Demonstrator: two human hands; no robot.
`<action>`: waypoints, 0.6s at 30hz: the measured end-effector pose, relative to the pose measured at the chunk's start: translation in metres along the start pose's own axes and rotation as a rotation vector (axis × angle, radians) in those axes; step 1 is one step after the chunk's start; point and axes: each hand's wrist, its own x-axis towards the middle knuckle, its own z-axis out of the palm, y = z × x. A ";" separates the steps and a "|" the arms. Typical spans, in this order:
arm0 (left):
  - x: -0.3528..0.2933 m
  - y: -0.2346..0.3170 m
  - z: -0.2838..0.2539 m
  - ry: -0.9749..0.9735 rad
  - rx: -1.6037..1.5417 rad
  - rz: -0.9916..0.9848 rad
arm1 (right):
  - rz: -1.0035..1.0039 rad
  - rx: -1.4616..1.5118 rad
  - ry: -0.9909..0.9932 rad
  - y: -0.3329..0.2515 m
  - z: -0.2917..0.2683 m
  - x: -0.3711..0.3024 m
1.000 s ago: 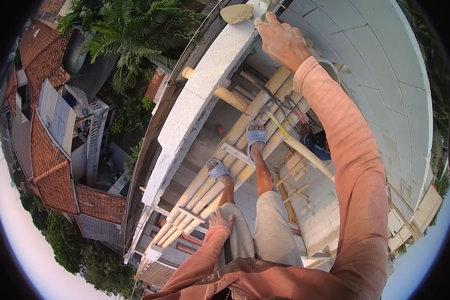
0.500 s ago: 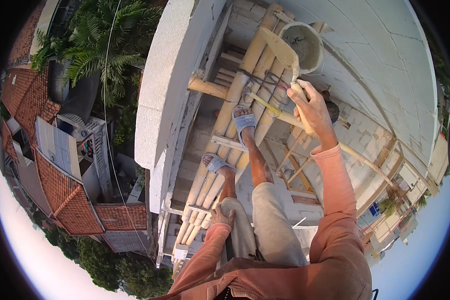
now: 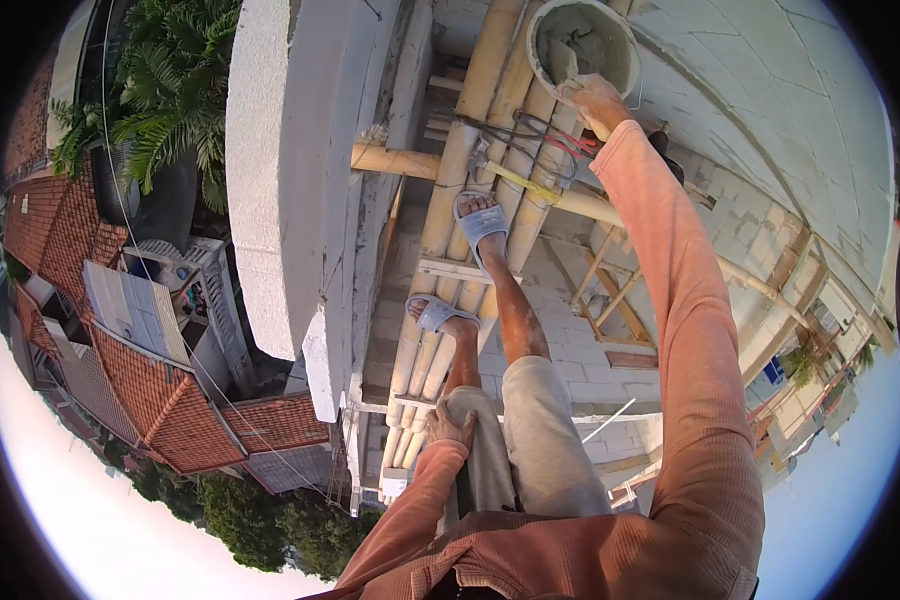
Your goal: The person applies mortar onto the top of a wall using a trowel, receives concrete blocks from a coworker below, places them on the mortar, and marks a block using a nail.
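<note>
My right hand (image 3: pixel 592 104) is wrapped round the handle of a trowel, at the near rim of a pale bucket (image 3: pixel 634 72). The trowel blade (image 3: pixel 562 64) dips into the bucket, against the grey mortar (image 3: pixel 600 42) inside. My left hand (image 3: pixel 451 425) lies on my bent left knee, fingers apart and holding nothing. Between my right foot and the bucket lies a hammer with a yellow handle (image 3: pixel 522 183). Dark bent metal rods (image 3: pixel 515 133) and a red-handled tool (image 3: pixel 572 145) lie close to it.
My sandalled feet stand on a scaffold of bamboo poles (image 3: pixel 440 225) with a wooden crosspiece (image 3: pixel 468 271). A white wall edge (image 3: pixel 260 190) rises on the left, with tiled roofs (image 3: pixel 145 385) far below. A grey block wall (image 3: pixel 760 90) curves along the right.
My right hand has moved forward and lowered the trowel from above the scaffold into the bucket. The view has shifted a little; my left hand stays on my knee.
</note>
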 end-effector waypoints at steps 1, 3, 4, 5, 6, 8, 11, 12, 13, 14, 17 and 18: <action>0.002 0.004 0.002 -0.006 0.011 0.005 | 0.010 0.258 -0.028 0.024 -0.014 -0.010; 0.000 0.006 -0.001 -0.008 0.007 0.007 | 0.016 0.525 -0.072 0.044 -0.019 -0.039; 0.001 0.007 -0.003 -0.005 0.000 0.012 | 0.024 0.711 -0.072 0.045 -0.019 -0.057; 0.001 0.008 -0.001 -0.007 0.000 0.017 | 0.034 0.893 -0.065 0.049 -0.023 -0.072; 0.002 0.007 0.001 -0.007 -0.002 0.026 | 0.034 0.891 -0.057 0.054 -0.024 -0.079; 0.003 0.006 0.001 -0.003 -0.008 0.030 | 0.114 1.146 -0.082 0.064 -0.011 -0.086; 0.003 0.000 -0.001 0.012 -0.043 0.026 | 0.081 1.275 -0.116 0.061 0.004 -0.090; 0.006 -0.006 0.005 0.011 -0.023 0.022 | 0.071 1.345 -0.117 0.055 0.010 -0.093; 0.007 -0.010 0.007 0.019 -0.009 0.008 | 0.053 1.324 -0.081 0.036 0.009 -0.108; 0.006 -0.006 0.006 0.040 -0.026 -0.002 | 0.019 1.342 -0.066 0.033 0.006 -0.122; -0.002 0.004 -0.003 -0.040 -0.037 -0.007 | -0.118 1.357 -0.119 -0.003 -0.005 -0.158; 0.000 0.002 -0.005 -0.023 -0.058 -0.012 | -0.221 1.273 -0.119 -0.028 -0.001 -0.167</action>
